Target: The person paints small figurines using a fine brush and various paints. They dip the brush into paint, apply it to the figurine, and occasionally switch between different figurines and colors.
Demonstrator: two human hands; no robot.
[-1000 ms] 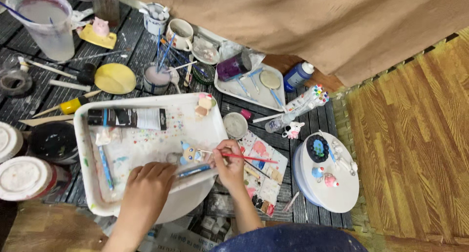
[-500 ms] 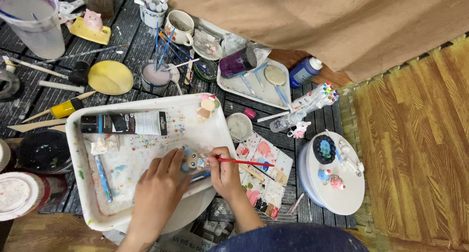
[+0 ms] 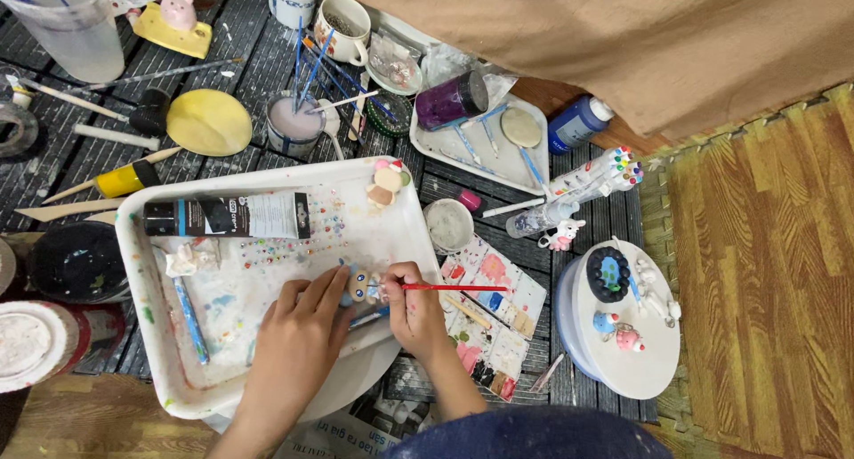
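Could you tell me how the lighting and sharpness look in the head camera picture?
Head view: even, soft light with faint shadows; the white tray is bright but not glaring; the hands, left and right, and the red brush are sharp; straight lines bow slightly toward the edges.

The left hand covers part of the figurine and the tray under it. The brush tip is too small to make out. The jug and 2 tubs are cut off by the edges.
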